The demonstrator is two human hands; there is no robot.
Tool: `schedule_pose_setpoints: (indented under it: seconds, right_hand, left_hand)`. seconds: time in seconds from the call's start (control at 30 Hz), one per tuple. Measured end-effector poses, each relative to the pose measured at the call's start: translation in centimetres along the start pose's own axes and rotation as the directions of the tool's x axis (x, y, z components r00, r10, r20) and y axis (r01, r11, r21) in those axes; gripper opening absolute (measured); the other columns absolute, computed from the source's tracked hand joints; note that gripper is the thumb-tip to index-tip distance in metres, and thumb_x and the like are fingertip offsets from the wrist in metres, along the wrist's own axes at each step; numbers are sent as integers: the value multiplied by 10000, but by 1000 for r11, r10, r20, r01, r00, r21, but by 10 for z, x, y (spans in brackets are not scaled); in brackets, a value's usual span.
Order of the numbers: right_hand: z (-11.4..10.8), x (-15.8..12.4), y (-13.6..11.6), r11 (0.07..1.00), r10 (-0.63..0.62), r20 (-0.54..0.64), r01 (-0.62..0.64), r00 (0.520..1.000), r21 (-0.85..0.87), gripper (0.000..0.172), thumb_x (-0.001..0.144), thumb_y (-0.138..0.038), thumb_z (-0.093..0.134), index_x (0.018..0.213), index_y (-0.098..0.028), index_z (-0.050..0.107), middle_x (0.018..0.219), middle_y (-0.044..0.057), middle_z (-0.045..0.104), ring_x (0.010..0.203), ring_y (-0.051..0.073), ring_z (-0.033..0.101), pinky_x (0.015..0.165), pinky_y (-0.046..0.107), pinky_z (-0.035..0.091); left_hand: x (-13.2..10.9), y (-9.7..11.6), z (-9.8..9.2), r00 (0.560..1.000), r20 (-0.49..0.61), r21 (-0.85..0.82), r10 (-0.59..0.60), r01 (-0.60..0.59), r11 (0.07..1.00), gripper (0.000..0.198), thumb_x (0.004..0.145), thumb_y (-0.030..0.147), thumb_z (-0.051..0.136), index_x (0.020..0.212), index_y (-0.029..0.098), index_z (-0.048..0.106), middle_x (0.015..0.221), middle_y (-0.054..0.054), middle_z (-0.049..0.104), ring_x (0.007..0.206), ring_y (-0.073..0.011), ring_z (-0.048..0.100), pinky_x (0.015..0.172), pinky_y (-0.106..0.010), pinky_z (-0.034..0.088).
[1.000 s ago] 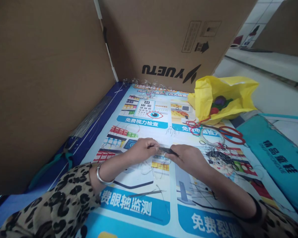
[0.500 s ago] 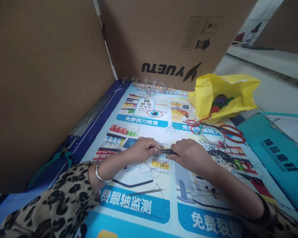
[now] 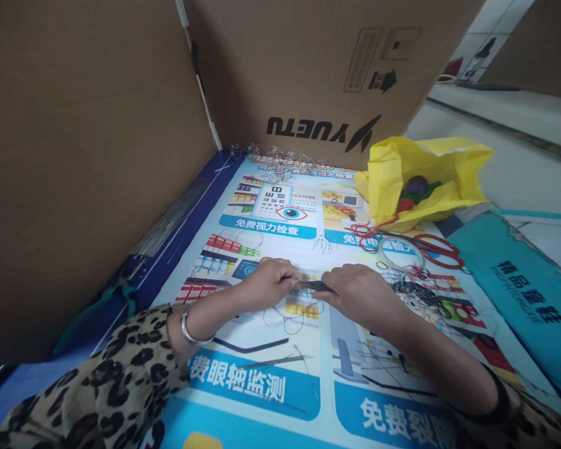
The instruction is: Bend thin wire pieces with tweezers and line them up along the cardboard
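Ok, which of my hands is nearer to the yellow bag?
Right. Your right hand is on the near side of the yellow bag; your left hand is farther off, well to the bag's left.

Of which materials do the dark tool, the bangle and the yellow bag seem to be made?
Dark tool: perhaps metal, dull and dark, partly hidden. Bangle: probably polished metal, silvery with highlights. Yellow bag: plastic or nonwoven fabric, thin and creased.

Looks like a makeshift craft nook, tbh. Screened by big brown cardboard panels (image 3: pixel 299 68), spread with a blue-and-white printed poster (image 3: pixel 262 430), littered with thin silvery metal wires (image 3: pixel 278 360), red-handled scissors (image 3: pixel 430 248), teal-handled pliers (image 3: pixel 91 313). Can't tell if home or workshop.
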State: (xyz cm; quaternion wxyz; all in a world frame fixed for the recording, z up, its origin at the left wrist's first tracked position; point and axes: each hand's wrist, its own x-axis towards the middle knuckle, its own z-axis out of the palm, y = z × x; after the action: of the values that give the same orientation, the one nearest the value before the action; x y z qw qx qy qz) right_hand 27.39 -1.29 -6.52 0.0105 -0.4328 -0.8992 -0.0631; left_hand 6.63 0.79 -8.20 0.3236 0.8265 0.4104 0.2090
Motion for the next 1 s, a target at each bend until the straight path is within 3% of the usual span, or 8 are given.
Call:
schedule_pose_setpoints:
  seconds: [1.0]
  right_hand:
    - [-4,1,-5,998,53,71,-51,996,-35,315,847,-474,430,781,-200,572,704,27,633,653,156,573,537,271,233]
  left_hand:
    - [-2,2,2,1000,10,128,26,-27,991,216,771,85,435,780,187,625,768,2,629,796,-145,542,803,-312,351]
